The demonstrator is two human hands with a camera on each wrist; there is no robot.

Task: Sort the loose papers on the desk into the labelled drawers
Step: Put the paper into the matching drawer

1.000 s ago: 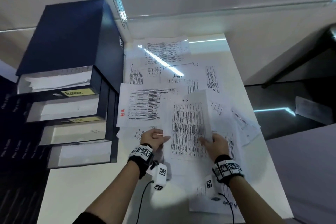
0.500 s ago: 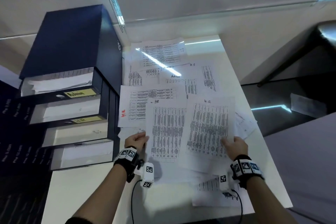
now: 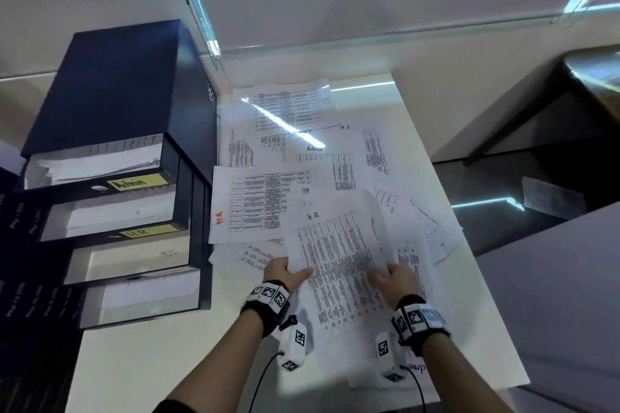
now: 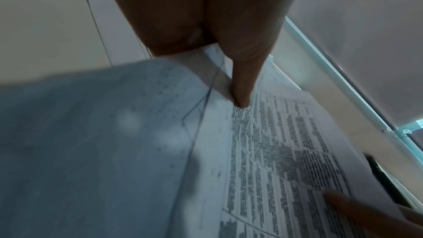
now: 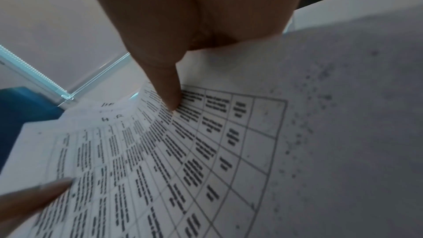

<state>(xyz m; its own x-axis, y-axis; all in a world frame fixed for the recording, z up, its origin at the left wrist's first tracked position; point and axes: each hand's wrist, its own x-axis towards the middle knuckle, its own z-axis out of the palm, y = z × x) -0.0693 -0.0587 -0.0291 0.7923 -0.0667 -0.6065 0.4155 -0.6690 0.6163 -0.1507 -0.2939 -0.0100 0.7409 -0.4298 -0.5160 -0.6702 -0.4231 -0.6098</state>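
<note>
I hold a small stack of white printed sheets marked "H.R" (image 3: pixel 335 265) in both hands, lifted just above the white desk (image 3: pixel 161 362). My left hand (image 3: pixel 283 275) pinches the stack's left edge, thumb on top of the printed table. My right hand (image 3: pixel 396 280) pinches the right edge the same way, thumb (image 5: pixel 169 95) pressing on the grid of text. The sheets overlap unevenly, and the handwritten "H.R" shows at the top of more than one.

Under and beyond the stack, loose white printed papers (image 3: pixel 288 111) lie scattered over the desk, some marked "Admin", some "H.R".

To my left stands a dark blue drawer unit (image 3: pixel 110 87) with four drawers pulled open in steps. The top one bears a yellow "Admin" label (image 3: pixel 136 182), the second a yellow "H.R" label (image 3: pixel 147 231). White paper lies in the drawers.
</note>
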